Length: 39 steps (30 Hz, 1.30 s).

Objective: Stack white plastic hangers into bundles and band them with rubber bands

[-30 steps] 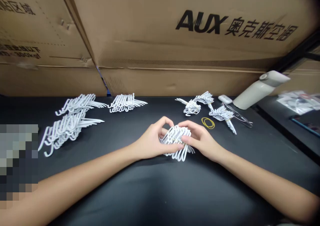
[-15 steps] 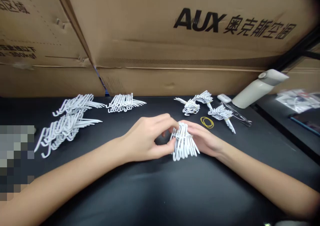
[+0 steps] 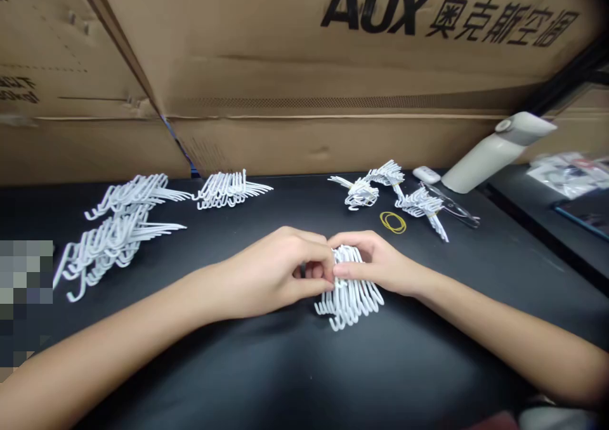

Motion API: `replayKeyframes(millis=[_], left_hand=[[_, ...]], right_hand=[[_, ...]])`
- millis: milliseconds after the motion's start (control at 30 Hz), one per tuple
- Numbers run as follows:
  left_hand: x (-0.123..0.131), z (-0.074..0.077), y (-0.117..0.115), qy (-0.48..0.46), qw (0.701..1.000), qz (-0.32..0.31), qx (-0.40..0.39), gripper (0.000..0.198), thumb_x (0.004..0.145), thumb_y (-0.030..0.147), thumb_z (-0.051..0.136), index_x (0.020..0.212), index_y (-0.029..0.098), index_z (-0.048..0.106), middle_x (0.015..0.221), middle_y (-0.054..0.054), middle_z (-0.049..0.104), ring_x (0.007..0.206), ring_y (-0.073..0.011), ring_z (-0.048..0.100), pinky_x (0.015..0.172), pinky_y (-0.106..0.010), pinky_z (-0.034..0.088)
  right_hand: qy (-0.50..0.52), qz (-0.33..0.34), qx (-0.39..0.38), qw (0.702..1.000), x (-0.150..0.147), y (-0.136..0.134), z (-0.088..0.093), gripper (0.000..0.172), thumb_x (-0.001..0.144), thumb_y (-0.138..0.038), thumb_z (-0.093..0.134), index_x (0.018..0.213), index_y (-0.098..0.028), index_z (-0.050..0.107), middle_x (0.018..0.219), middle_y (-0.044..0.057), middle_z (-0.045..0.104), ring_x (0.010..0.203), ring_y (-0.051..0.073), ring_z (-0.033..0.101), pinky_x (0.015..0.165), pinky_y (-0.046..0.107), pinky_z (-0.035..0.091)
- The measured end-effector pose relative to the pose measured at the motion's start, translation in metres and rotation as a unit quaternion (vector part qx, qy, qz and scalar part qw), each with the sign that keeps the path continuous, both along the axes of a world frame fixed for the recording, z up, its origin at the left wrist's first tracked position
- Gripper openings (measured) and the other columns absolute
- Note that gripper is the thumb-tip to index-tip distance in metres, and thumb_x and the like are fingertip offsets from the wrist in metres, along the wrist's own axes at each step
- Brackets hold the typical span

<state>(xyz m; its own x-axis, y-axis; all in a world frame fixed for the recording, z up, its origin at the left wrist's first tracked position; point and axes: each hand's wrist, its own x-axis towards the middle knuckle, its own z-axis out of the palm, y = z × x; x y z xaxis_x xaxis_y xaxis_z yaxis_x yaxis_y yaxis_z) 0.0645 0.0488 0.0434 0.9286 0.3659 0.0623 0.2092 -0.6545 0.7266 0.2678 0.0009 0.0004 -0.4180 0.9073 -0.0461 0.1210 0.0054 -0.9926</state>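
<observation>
A bundle of white wire hooks (image 3: 354, 303) is between my hands, just above or on the black table, its curved ends pointing toward me. My right hand (image 3: 383, 262) is closed round its upper part, thumb across the front. At the bundle's left side, my left hand (image 3: 285, 268) pinches with thumb and fingers; what lies right at the fingertips is partly hidden. Yellow rubber bands (image 3: 392, 222) lie loose beyond my right hand. Farther back are banded hook bundles, one at the right (image 3: 421, 203) and one to its left (image 3: 361, 194).
Loose white hooks lie in piles at the left (image 3: 102, 246) and back (image 3: 231, 190). A white bottle (image 3: 490, 160), a small white case (image 3: 426, 175) and glasses (image 3: 457, 213) are at the back right. Cardboard boxes (image 3: 304, 141) wall off the far edge.
My right hand has come round to the front of the bundle, its thumb now over the hooks. The bundle has shifted slightly toward me, and the camera view has tilted a little.
</observation>
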Motion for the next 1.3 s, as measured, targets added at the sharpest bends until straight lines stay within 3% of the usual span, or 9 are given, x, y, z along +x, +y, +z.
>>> replayKeyframes(millis=[267, 467, 767, 967, 1067, 1167, 1300], left_hand=[[-0.001, 0.013, -0.003, 0.047, 0.994, -0.012, -0.098, 0.016, 0.089, 0.029, 0.053, 0.08, 0.016, 0.059, 0.076, 0.0, 0.06, 0.066, -0.0095, 0.052, 0.057, -0.02, 0.038], [0.0, 0.011, -0.003, 0.025, 0.995, -0.036, -0.094, 0.012, 0.085, 0.022, 0.057, 0.076, 0.015, 0.06, 0.072, 0.001, 0.057, 0.064, -0.0084, 0.05, 0.058, -0.019, 0.037], [0.004, 0.002, -0.01, -0.011, 0.99, 0.011, -0.137, 0.016, 0.087, 0.028, 0.055, 0.077, 0.015, 0.058, 0.067, 0.003, 0.052, 0.058, -0.0071, 0.044, 0.055, -0.018, 0.038], [0.005, 0.002, -0.014, -0.025, 0.994, -0.006, -0.107, 0.014, 0.086, 0.023, 0.055, 0.076, 0.015, 0.061, 0.07, 0.001, 0.054, 0.059, -0.0068, 0.046, 0.054, -0.018, 0.038], [0.006, -0.001, -0.015, -0.051, 0.991, 0.032, -0.122, 0.015, 0.086, 0.026, 0.057, 0.078, 0.015, 0.061, 0.067, 0.001, 0.053, 0.056, -0.0067, 0.045, 0.054, -0.018, 0.039], [0.006, -0.005, -0.017, -0.072, 0.988, 0.06, -0.124, 0.016, 0.086, 0.028, 0.057, 0.078, 0.015, 0.06, 0.066, 0.002, 0.052, 0.054, -0.0059, 0.043, 0.053, -0.018, 0.039], [0.004, -0.003, -0.017, -0.057, 0.995, 0.007, -0.081, 0.011, 0.086, 0.02, 0.055, 0.078, 0.016, 0.06, 0.069, 0.002, 0.053, 0.058, -0.0065, 0.045, 0.056, -0.018, 0.039]], right_hand=[[0.069, -0.028, -0.062, 0.995, 0.0, -0.005, -0.001, 0.023, 0.074, -0.032, 0.073, 0.091, -0.017, 0.068, 0.082, 0.001, 0.067, 0.076, 0.015, 0.06, 0.072, 0.027, 0.047], [0.133, -0.062, -0.115, 0.982, -0.001, -0.007, -0.005, 0.022, 0.075, -0.03, 0.072, 0.093, -0.018, 0.069, 0.082, 0.001, 0.068, 0.072, 0.013, 0.062, 0.067, 0.024, 0.047], [0.08, -0.078, -0.02, 0.993, -0.001, -0.007, -0.008, 0.019, 0.076, -0.03, 0.072, 0.093, -0.021, 0.07, 0.091, 0.0, 0.07, 0.085, 0.014, 0.063, 0.082, 0.026, 0.048], [0.103, -0.079, -0.062, 0.99, -0.004, -0.009, -0.007, 0.021, 0.075, -0.031, 0.073, 0.092, -0.019, 0.07, 0.089, 0.001, 0.07, 0.081, 0.015, 0.064, 0.078, 0.027, 0.05], [0.115, -0.09, -0.084, 0.986, -0.004, -0.009, -0.007, 0.022, 0.076, -0.033, 0.072, 0.092, -0.019, 0.07, 0.087, 0.001, 0.069, 0.076, 0.014, 0.064, 0.074, 0.026, 0.05], [0.099, -0.093, -0.054, 0.989, -0.003, -0.009, -0.008, 0.022, 0.074, -0.032, 0.073, 0.092, -0.019, 0.069, 0.088, 0.001, 0.069, 0.08, 0.014, 0.063, 0.077, 0.027, 0.05], [0.072, -0.088, -0.028, 0.993, -0.002, -0.009, -0.008, 0.021, 0.074, -0.032, 0.074, 0.09, -0.019, 0.068, 0.085, 0.001, 0.068, 0.078, 0.014, 0.061, 0.076, 0.027, 0.049]])
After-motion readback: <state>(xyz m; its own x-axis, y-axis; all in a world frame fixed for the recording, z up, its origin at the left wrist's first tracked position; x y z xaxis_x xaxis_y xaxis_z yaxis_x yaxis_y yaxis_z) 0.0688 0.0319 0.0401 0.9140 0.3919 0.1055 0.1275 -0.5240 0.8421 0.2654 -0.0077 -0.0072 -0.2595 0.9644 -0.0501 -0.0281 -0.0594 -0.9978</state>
